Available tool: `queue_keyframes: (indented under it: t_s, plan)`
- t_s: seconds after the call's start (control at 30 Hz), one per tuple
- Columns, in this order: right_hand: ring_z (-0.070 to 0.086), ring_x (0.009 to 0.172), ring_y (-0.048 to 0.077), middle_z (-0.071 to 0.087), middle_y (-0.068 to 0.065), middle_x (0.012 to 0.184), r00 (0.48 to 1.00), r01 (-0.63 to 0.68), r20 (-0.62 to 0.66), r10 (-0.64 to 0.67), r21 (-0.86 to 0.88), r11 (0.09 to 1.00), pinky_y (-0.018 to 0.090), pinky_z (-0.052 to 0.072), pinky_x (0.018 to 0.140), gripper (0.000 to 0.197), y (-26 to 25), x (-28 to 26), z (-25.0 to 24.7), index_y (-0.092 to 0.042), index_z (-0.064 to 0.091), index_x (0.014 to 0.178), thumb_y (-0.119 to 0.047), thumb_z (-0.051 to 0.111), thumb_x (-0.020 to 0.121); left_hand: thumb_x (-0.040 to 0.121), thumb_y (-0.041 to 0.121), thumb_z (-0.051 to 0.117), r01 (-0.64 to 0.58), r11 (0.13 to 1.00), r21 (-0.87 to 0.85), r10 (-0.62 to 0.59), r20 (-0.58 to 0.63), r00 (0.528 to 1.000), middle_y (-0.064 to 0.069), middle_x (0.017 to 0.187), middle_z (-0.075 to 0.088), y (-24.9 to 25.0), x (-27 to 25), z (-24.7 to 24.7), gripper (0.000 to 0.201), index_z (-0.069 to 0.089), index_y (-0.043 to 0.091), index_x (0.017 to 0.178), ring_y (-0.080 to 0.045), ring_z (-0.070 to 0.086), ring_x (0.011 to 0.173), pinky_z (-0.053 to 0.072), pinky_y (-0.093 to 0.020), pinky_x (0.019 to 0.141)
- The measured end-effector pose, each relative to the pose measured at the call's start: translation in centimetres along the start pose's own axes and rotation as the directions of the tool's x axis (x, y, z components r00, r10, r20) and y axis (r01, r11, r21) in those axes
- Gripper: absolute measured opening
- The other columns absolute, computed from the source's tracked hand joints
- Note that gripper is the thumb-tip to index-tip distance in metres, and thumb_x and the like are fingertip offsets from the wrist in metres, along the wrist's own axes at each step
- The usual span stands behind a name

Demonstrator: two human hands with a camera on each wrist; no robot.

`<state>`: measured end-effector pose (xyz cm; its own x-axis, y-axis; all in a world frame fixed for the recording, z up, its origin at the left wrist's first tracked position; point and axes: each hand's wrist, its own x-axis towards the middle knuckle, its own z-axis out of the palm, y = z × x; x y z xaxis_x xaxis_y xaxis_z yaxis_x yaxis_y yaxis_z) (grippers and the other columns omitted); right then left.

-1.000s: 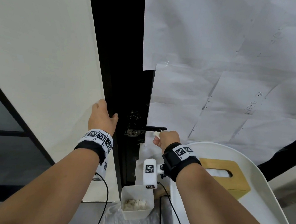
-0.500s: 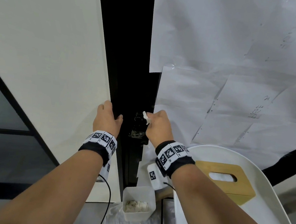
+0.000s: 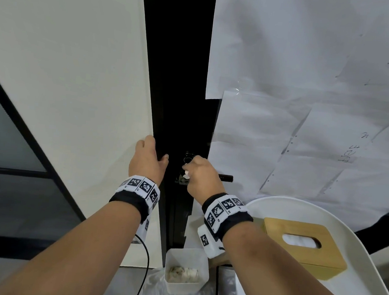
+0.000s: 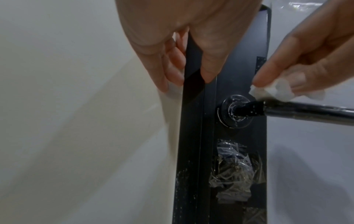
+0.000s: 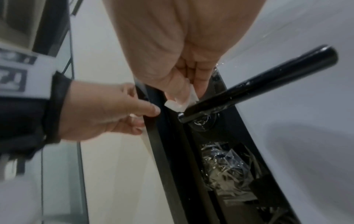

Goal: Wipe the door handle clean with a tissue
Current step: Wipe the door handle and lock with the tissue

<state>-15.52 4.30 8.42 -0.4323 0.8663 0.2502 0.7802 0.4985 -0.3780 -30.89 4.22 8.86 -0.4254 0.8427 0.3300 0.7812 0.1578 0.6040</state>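
Right now the right hand (image 3: 202,174) pinches a small white tissue (image 4: 275,89) w/ its fingers (image 4: 268,72) curled round it. That tissue presses on the black door handle (image 4: 306,112), at the inner end next to the round base plate (image 4: 234,111). Most of the handle bar sticks out to the right, bare and shiny (image 5: 268,84).

Over on the other side, the left hand (image 3: 147,160) holds the edge of the black door (image 4: 193,136). Its thumb sits on the front, the other fingers (image 4: 172,66) wrap round the edge, so it grips the door & nothing else.

Below the handle there is crinkly clear plastic (image 4: 235,171) stuck on the lock part.

Low down, a small white bin (image 3: 186,271) has used tissue bits inside. A wood tissue box (image 3: 303,249) sits on a white tray (image 3: 363,286) to the right. Big paper sheets (image 3: 308,86) cover the door
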Motion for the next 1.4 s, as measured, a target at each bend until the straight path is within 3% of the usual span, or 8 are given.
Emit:
queue_keyframes:
  t_s: [0.3,0.67,0.83,0.9,1.0,1.2,1.3,1.4]
  plan:
    - [0.054,0.104,0.022,0.059,0.005,0.108,0.998,-0.017,0.056,0.015,0.048,0.999,0.03,0.051,0.086,0.045,0.5,0.1,-0.7,-0.011,0.067,0.112,0.008,0.054,0.074,0.081,0.026,0.07,0.006,1.0,0.006,-0.006,-0.018,1.0,-0.004,0.093,0.048,0.1,0.0,0.0,0.035,0.038,0.016,0.091,-0.022,0.048,0.062,0.04,-0.031,0.052]
    - [0.053,0.099,0.023,0.049,0.007,0.111,0.992,-0.1,-0.061,0.108,0.119,0.988,0.029,0.049,0.082,0.037,1.8,-0.9,-0.6,-0.012,0.053,0.118,0.002,0.055,0.083,0.079,0.021,0.074,0.109,0.977,-0.182,-0.118,-0.04,0.992,-0.005,0.096,0.051,0.6,-0.4,0.0,0.037,0.04,0.017,0.094,-0.024,0.055,0.068,0.052,-0.039,0.065]
    - [0.05,0.095,0.024,0.051,0.007,0.105,0.983,-0.171,-0.065,0.17,-0.002,0.985,0.032,0.044,0.072,0.016,2.0,-1.0,-1.1,-0.011,0.054,0.106,-0.013,0.054,0.09,0.088,0.011,0.06,-0.142,0.988,-0.057,0.143,0.002,0.99,-0.002,0.091,0.05,0.4,-0.8,0.2,0.012,0.052,0.016,0.096,-0.024,0.054,0.072,0.051,-0.037,0.065]
    - [0.052,0.093,0.025,0.053,0.008,0.101,0.985,-0.156,-0.07,0.158,0.024,0.987,0.033,0.046,0.07,0.017,1.8,-0.7,-0.8,-0.009,0.057,0.104,-0.006,0.053,0.088,0.088,0.013,0.061,-0.224,0.973,-0.05,0.224,0.009,0.974,-0.001,0.093,0.054,0.2,-0.9,0.4,0.018,0.063,0.017,0.106,-0.022,0.056,0.076,0.052,-0.035,0.069]
    - [0.056,0.088,0.028,0.053,0.012,0.097,0.99,-0.131,-0.045,0.134,0.051,0.99,0.037,0.053,0.072,0.021,1.6,-0.3,-0.1,-0.004,0.064,0.1,0.002,0.052,0.084,0.088,0.018,0.064,-0.264,0.962,-0.07,0.266,0.018,0.964,-0.001,0.095,0.057,-0.1,-1.0,0.6,0.027,0.067,0.016,0.115,-0.02,0.06,0.081,0.052,-0.03,0.075]
    - [0.056,0.094,0.026,0.052,0.012,0.105,0.994,-0.11,0.034,0.108,0.053,0.993,0.033,0.052,0.079,0.037,1.8,0.1,-0.3,-0.011,0.067,0.111,0.005,0.051,0.082,0.084,0.033,0.068,-0.328,0.945,-0.011,0.328,0.048,0.943,0.006,0.094,0.047,-0.4,-1.8,1.0,0.023,0.071,0.021,0.104,-0.011,0.048,0.083,0.049,-0.027,0.068]
    - [0.058,0.091,0.025,0.056,0.011,0.102,0.991,-0.131,-0.013,0.133,0.077,0.988,0.035,0.052,0.076,0.027,1.8,0.1,-0.6,-0.01,0.066,0.106,-0.001,0.055,0.083,0.076,0.047,0.072,-0.378,0.922,0.082,0.367,0.124,0.922,0.005,0.105,0.049,0.0,-2.4,1.4,0.028,0.073,0.024,0.091,-0.016,0.044,0.1,0.044,-0.024,0.077]
    - [0.056,0.092,0.026,0.057,0.012,0.099,0.987,-0.14,-0.063,0.147,0.104,0.985,0.039,0.052,0.076,0.017,1.8,-0.1,-0.7,-0.007,0.064,0.099,-0.007,0.058,0.083,0.069,0.053,0.074,-0.389,0.912,0.133,0.366,0.166,0.916,0.004,0.116,0.05,0.2,-2.6,1.8,0.031,0.075,0.028,0.087,-0.022,0.042,0.105,0.044,-0.033,0.088]
